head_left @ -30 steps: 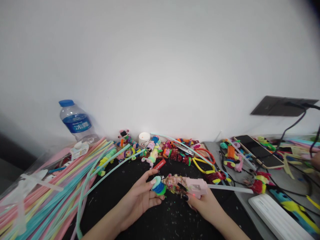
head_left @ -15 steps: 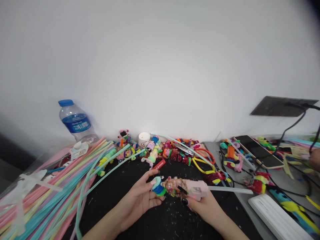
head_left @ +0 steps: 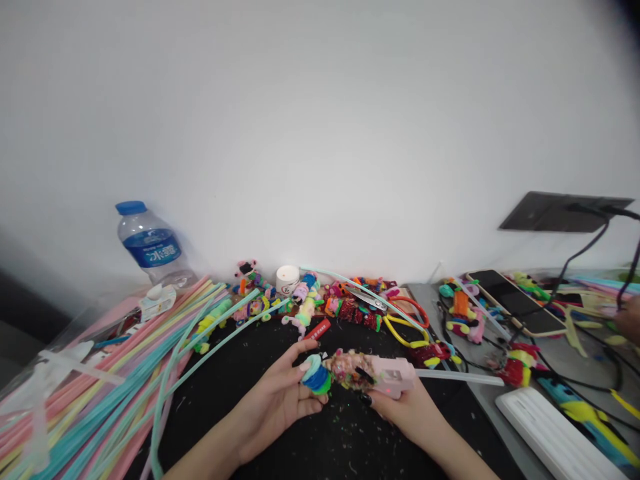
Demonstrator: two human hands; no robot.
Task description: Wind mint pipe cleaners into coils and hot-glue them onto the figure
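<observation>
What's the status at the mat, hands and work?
Left hand holding blue-green wrapped piece; right hand gripping pink glue gun, nozzle end at the piece. Red stick lying just beyond left fingertips.

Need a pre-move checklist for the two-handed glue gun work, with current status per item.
1. Left hand holding the blue-green piece: ok, between fingers and thumb.
2. Right hand on the pink glue gun: ok, gripped at the body.
3. Glue stick loaded: ok, a long length sticks out of the rear.
4. Gun hot: cannot tell; a red light shows on its body, but that doesn't settle temperature.
5. Gun tip off the left fingers: cannot tell; close by, exact gap too small to read.
6. Black mat clean: not ok, speckled under and in front of the hands.
</observation>
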